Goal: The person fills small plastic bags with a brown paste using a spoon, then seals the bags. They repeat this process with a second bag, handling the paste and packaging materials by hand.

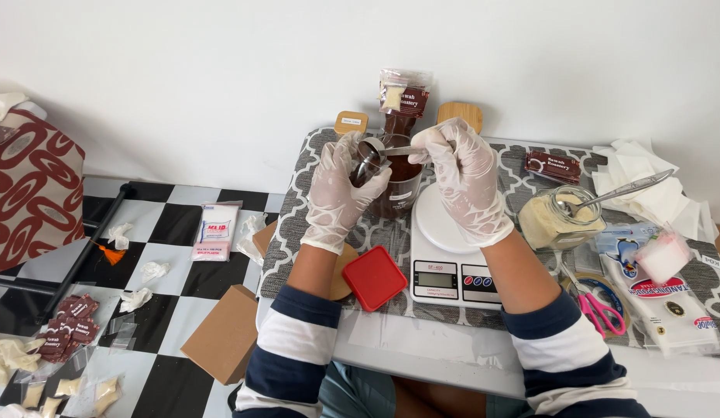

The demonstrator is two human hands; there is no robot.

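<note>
Both my hands wear thin clear gloves. My left hand (pixel 338 193) grips a small metal scoop (pixel 368 161) held over a glass jar of dark brown powder (pixel 397 186). My right hand (pixel 462 174) holds a metal spoon handle (pixel 400 151) that reaches into the scoop. Just right of the jar stands a white digital kitchen scale (pixel 453 263) with a bare round pan. A red square lid (pixel 374 277) lies on a round wooden lid near my left forearm.
A glass jar of pale powder (pixel 557 220) holds a spoon at the right. Pink scissors (pixel 600 310), a tape roll, plastic bags and tissues lie on the right side. Small brown packets, a cardboard box (pixel 221 333) and crumpled tissues sit on the checkered floor at left.
</note>
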